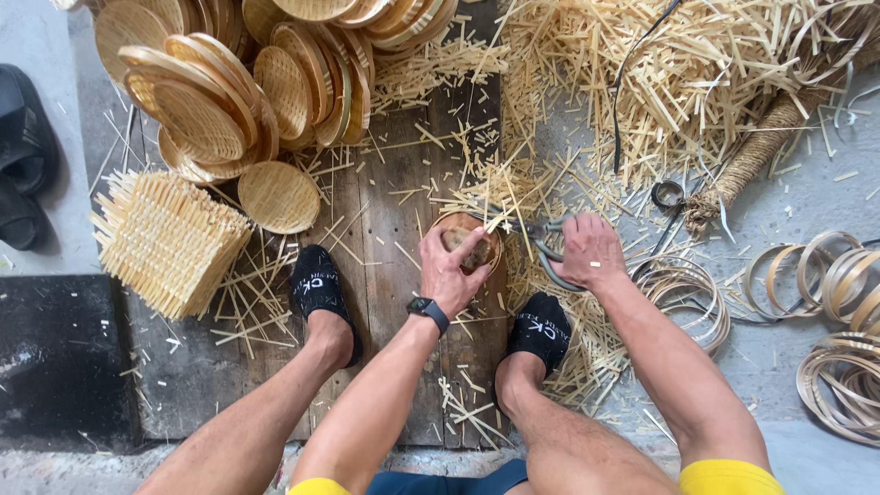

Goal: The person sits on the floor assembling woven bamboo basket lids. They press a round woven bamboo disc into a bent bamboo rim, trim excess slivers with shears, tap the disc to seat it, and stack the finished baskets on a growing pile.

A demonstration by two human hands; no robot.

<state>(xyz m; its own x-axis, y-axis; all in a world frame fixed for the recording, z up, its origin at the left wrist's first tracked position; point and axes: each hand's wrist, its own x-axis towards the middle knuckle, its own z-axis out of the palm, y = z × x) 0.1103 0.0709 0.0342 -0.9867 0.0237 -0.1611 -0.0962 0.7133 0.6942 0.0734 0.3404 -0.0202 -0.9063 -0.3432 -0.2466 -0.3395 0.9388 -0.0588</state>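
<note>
On worn floor planks (385,229) strewn with bamboo offcuts (642,82), left hand (454,266) fingers press a woven disc (467,243); right hand (591,249) clamps shears (550,247).

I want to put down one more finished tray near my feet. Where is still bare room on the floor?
Bare boards lie between the left foot and the left hand. Bare concrete lies right of the bamboo rings. Crowded: the offcut pile, the woven trays, and strips around the right hand with the shears.

Bare arms and legs, short black socks (316,286) (with white letters), a black wristwatch (428,313) and yellow shorts (729,478).
</note>
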